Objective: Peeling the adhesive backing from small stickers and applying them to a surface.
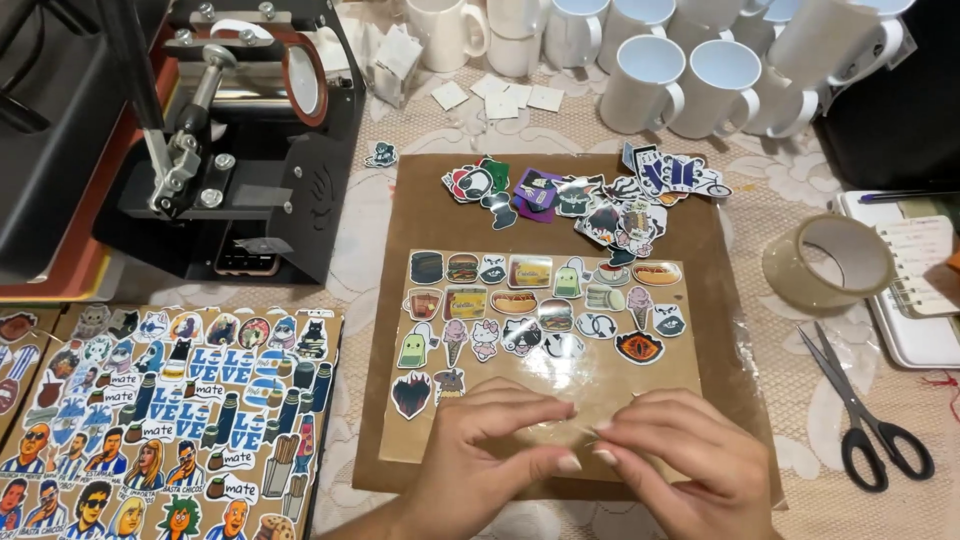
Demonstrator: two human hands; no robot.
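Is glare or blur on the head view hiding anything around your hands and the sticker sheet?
Head view: light is even and warm, shadows soft; a pale glare patch sits on the clear film just above the left hand and right hand, washing out the stickers there; the sticker sheet is otherwise sharp; the white mugs at the top edge look slightly stretched and overexposed.

Tan sticker sheet (545, 330) under clear film, flat on brown board (400, 300), stickers in rows
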